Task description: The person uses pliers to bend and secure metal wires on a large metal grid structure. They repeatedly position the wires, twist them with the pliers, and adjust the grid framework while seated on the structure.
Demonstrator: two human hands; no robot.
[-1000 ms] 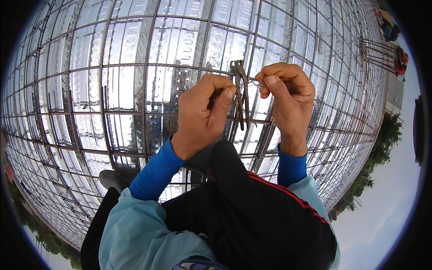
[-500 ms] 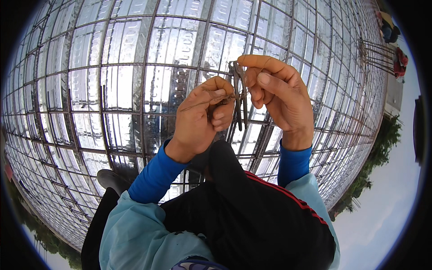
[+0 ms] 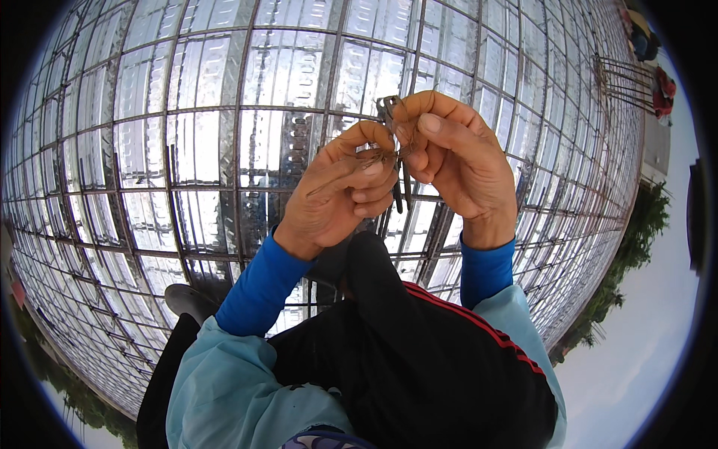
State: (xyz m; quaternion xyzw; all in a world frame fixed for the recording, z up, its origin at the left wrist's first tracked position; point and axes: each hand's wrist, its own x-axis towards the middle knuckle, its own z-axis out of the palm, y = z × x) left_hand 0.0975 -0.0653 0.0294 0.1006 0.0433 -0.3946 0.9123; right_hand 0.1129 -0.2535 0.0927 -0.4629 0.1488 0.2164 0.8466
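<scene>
My left hand is closed on thin tie wires, which trail across its thumb and fingers. My right hand is curled too, its fingertips pinched at the wires close beside my left fingers. Between and behind both hands are long dark pincers, head toward the top and handles downward, partly hidden by my fingers; whether either hand touches them I cannot tell. Beneath is a grid of rebar over shiny ribbed metal decking. The exact point where the fingers meet is small and cluttered.
My knees and one shoe are below my hands. At the far upper right are a crouched person, a red shape that I cannot make out and protruding bars. Trees stand beyond the deck's right edge.
My right hand has moved up and inward over the pincers. My left fingers have shifted round the wires, and both hands are now closer together.
</scene>
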